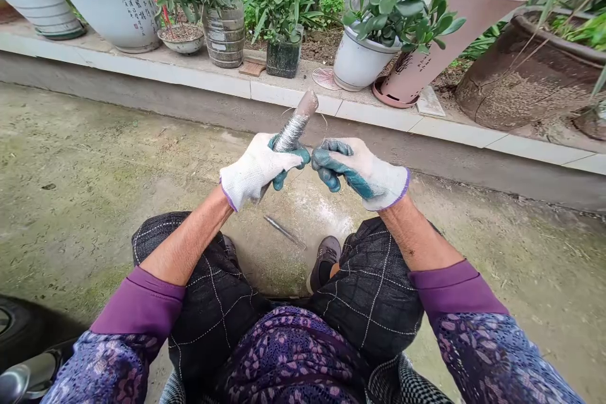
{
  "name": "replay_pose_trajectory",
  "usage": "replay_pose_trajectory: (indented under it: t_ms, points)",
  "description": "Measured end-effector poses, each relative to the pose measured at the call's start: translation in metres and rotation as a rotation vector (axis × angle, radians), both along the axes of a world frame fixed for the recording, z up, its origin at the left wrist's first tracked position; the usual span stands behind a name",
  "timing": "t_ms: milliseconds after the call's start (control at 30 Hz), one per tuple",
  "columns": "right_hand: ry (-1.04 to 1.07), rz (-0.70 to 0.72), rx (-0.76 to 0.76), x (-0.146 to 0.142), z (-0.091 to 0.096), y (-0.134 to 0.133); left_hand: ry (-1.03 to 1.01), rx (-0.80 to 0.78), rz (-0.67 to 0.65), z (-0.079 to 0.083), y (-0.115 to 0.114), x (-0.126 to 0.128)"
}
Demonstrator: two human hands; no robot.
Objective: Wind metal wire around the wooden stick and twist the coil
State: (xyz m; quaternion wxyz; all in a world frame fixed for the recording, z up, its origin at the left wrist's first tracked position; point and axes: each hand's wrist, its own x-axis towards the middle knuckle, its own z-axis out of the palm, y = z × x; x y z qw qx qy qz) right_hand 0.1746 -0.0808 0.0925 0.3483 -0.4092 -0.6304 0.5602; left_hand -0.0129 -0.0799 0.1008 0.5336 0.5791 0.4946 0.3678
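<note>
I sit with my knees apart and both gloved hands raised in front of me. My left hand (258, 167), in a white glove with a teal palm, is closed round a stick wound with thin silver wire (294, 126); the stick's bare brown end points up and away. My right hand (360, 170) hovers just to the right of the stick with its fingers curled in a pinch. A very thin strand of wire seems to run from the spool toward it, too fine to be sure. A slim metal rod (284, 231) lies on the ground between my feet.
A raised tiled ledge (293, 95) runs across ahead, lined with potted plants: a large white pot (113, 6), a dark square pot (283, 57), a white round pot (360, 60), a leaning pink pot (440, 44), a big brown pot (530, 69). Bare concrete ground (95, 189) surrounds me.
</note>
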Motion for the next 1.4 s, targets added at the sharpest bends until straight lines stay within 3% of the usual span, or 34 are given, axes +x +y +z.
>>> replay_pose_trajectory:
  t_ms: [167,300,433,567,667,767,867,933,1100,1400]
  points:
    - [-0.094,-0.032,0.101,0.000,-0.005,0.000,-0.153,-0.012,0.148,-0.011,0.001,0.010]
    - [-0.147,-0.059,0.261,-0.002,-0.006,-0.001,-0.417,-0.088,0.199,-0.021,0.000,0.014]
    - [-0.052,-0.049,0.260,-0.004,-0.005,0.000,-0.696,-0.181,0.103,-0.021,-0.005,0.010]
    - [0.111,-0.015,0.145,-0.004,-0.004,0.002,-0.807,-0.319,-0.106,-0.017,-0.011,0.003]
    - [0.182,0.028,0.094,-0.004,-0.006,0.004,-0.795,-0.346,-0.215,-0.017,-0.014,-0.001]
    - [0.158,0.008,0.078,-0.004,-0.005,0.005,-0.674,-0.277,-0.239,-0.018,-0.016,-0.006]
    - [0.062,-0.067,0.096,-0.004,-0.002,0.005,-0.407,-0.186,-0.194,-0.019,-0.020,-0.011]
    - [0.025,-0.073,0.100,-0.004,0.000,0.004,-0.285,-0.158,-0.095,-0.021,-0.020,-0.012]
    - [0.008,-0.026,0.080,-0.008,-0.002,0.002,-0.363,-0.125,0.101,-0.022,-0.015,-0.016]
    - [0.163,-0.020,-0.033,-0.019,-0.024,0.016,-0.268,-0.094,0.092,-0.029,-0.011,-0.021]
